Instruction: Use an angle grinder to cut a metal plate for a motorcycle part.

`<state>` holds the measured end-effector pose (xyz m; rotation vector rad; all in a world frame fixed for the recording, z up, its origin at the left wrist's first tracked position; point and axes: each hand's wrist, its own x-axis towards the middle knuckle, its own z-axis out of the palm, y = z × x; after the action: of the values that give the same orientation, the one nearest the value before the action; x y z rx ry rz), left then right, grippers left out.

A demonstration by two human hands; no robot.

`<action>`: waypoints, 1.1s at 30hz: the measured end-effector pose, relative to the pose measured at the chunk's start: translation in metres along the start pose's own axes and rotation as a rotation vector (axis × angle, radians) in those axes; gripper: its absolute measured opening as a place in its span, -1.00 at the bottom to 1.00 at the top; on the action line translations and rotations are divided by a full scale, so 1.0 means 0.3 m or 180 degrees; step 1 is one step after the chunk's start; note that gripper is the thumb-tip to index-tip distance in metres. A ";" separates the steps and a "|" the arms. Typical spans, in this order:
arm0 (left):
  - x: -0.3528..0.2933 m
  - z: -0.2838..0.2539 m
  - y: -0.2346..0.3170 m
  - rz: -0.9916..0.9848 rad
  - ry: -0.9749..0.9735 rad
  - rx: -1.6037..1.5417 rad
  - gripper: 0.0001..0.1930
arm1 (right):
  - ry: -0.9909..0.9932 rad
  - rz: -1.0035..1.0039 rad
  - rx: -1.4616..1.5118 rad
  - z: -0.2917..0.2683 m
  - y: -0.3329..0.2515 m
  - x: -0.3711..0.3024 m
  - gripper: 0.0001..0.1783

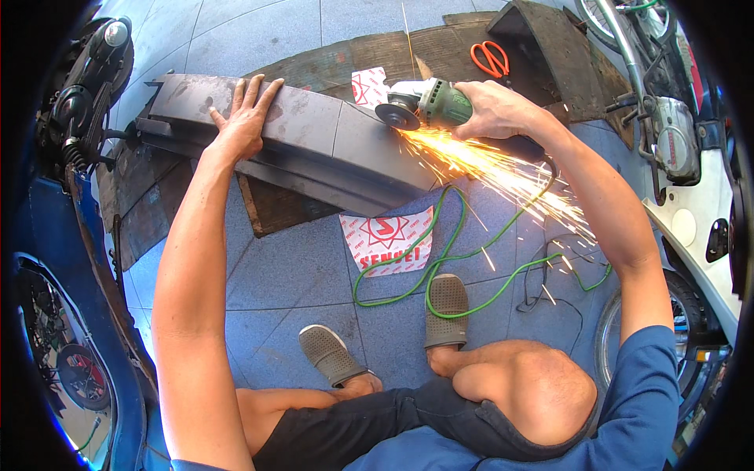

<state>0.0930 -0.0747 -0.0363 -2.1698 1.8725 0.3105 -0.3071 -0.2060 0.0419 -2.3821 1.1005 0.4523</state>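
Note:
A long grey sheet-metal channel [302, 118] lies slanted across the work area, with a thin line drawn or scored across its top. My left hand [245, 124] rests flat on its left part, fingers spread. My right hand [503, 110] is wrapped round the green body of an angle grinder [444, 104]. The dark disc [398, 115] meets the channel near its right end. From that contact, bright sparks [495, 169] stream to the lower right, passing beneath my right forearm. The lower side of my right hand's grip is partly hidden.
Wooden boards [377, 52] lie under and behind the channel. Orange-handled scissors [490, 60] and another metal channel [550, 47] sit beyond. A green cord [441, 255] loops over the tiles beside a printed sheet [387, 245], near my clogs [448, 302]. Motorcycle parts [674, 145] flank both sides.

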 end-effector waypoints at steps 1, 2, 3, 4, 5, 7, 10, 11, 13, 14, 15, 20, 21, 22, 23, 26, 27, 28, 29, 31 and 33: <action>-0.008 -0.006 0.003 -0.0015 -0.0007 -0.0026 0.34 | 0.0020 -0.0004 0.0050 -0.003 -0.010 -0.001 -0.10; -0.013 -0.011 0.005 -0.0029 -0.0013 -0.0052 0.31 | 0.0019 -0.0008 0.0052 -0.011 -0.017 -0.004 -0.10; -0.013 -0.012 0.005 -0.0032 -0.0015 -0.0051 0.31 | -0.0126 0.0047 0.0057 -0.025 -0.025 -0.009 -0.10; -0.010 -0.014 0.006 -0.0026 0.0005 -0.0054 0.32 | -0.0269 0.0106 0.0058 -0.037 -0.033 -0.015 -0.10; -0.008 -0.014 0.007 -0.0020 0.0025 -0.0058 0.32 | -0.0269 0.0108 0.0055 -0.033 -0.026 -0.013 -0.10; -0.010 -0.011 0.009 -0.0027 0.0004 -0.0043 0.33 | -0.0251 0.0045 0.0038 -0.025 -0.019 -0.006 -0.09; -0.007 -0.006 -0.001 -0.0019 -0.0008 0.0004 0.35 | -0.0347 0.0158 0.0008 -0.039 -0.041 -0.010 -0.09; -0.004 -0.002 -0.005 0.0001 0.0004 0.0029 0.37 | -0.0346 0.0157 0.0005 -0.027 -0.028 -0.008 -0.09; 0.001 0.002 -0.005 0.0002 0.0000 0.0020 0.37 | 0.0027 -0.0113 -0.0148 -0.006 -0.013 -0.004 -0.04; 0.002 0.002 -0.003 0.0004 -0.0007 0.0012 0.37 | 0.0026 -0.0115 -0.0151 -0.014 -0.020 -0.007 -0.04; 0.000 0.002 -0.001 0.0001 -0.0006 0.0010 0.37 | -0.0164 0.0037 -0.0059 -0.027 -0.028 -0.012 0.00; -0.010 -0.016 0.010 -0.0049 -0.0048 -0.0026 0.32 | -0.0439 0.0195 -0.0064 -0.033 -0.037 -0.010 0.07; -0.010 -0.021 0.014 -0.0045 -0.0047 -0.0033 0.32 | -0.0269 0.0132 -0.0088 -0.025 -0.028 -0.013 0.04; -0.011 -0.023 0.013 -0.0025 -0.0050 -0.0040 0.31 | -0.0096 0.0061 -0.0104 -0.016 -0.022 -0.014 0.01; -0.012 -0.024 0.012 -0.0004 -0.0052 -0.0048 0.31 | -0.0095 0.0059 -0.0103 -0.013 -0.016 -0.010 0.01; -0.015 -0.020 0.007 0.0014 0.0009 -0.0045 0.30 | -0.0122 -0.0046 -0.0073 -0.018 -0.014 0.000 -0.06; -0.013 -0.019 0.006 0.0013 0.0012 -0.0046 0.30 | -0.0174 0.0032 -0.0037 -0.020 -0.020 -0.003 -0.08; -0.013 -0.020 0.006 0.0005 -0.0017 -0.0044 0.30 | -0.0228 0.0108 0.0003 -0.021 -0.026 -0.004 -0.10; -0.013 -0.021 0.006 -0.0003 -0.0045 -0.0042 0.30 | -0.0228 0.0105 0.0004 -0.022 -0.025 -0.001 -0.10; -0.014 -0.021 0.004 0.0004 -0.0023 -0.0085 0.29 | -0.0356 0.0129 0.0006 -0.023 -0.021 0.008 -0.12; -0.012 -0.018 0.004 0.0015 -0.0004 -0.0129 0.29 | -0.0363 0.0216 -0.0012 -0.016 -0.026 0.012 -0.15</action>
<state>0.0913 -0.0733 -0.0302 -2.1912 1.8869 0.3537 -0.2982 -0.2064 0.0463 -2.2970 1.1319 0.6063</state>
